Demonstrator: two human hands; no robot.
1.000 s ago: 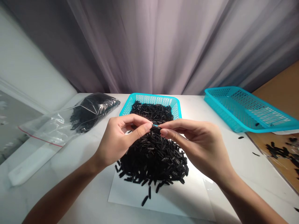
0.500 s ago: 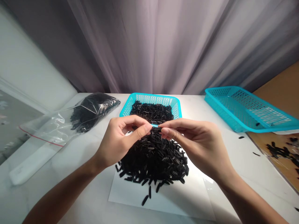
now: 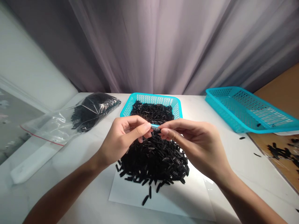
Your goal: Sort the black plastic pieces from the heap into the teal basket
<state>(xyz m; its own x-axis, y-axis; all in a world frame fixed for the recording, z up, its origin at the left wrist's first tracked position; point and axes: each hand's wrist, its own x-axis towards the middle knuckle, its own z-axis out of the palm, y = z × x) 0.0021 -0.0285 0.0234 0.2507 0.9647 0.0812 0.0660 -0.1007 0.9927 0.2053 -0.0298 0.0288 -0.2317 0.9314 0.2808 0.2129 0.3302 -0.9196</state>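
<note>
Between my two hands is a small black elongated piece (image 3: 155, 128), its upper surface shiny and showing small dark marks. My left hand (image 3: 127, 137) pinches its left end between thumb and forefinger. Its right end is pinched in the same way by my right hand (image 3: 193, 137). The fingertips cover both ends. Below the hands, a heap of similar black pieces (image 3: 154, 165) spreads over a white sheet (image 3: 182, 202). The heap reaches back to a turquoise basket (image 3: 174, 99) that holds more of them.
A clear zip bag (image 3: 56, 124) of black pieces lies at the left, over a white block-like object (image 3: 32, 166). At the right stands another turquoise basket (image 3: 224, 115), with a few dark bits in it. Loose black pieces (image 3: 280, 151) lie on a brown surface beside the white table (image 3: 233, 161).
The held piece has turned slightly, so more of its marked face shows now. Both hands keep their pinch in nearly the same place. The heap looks unchanged.
</note>
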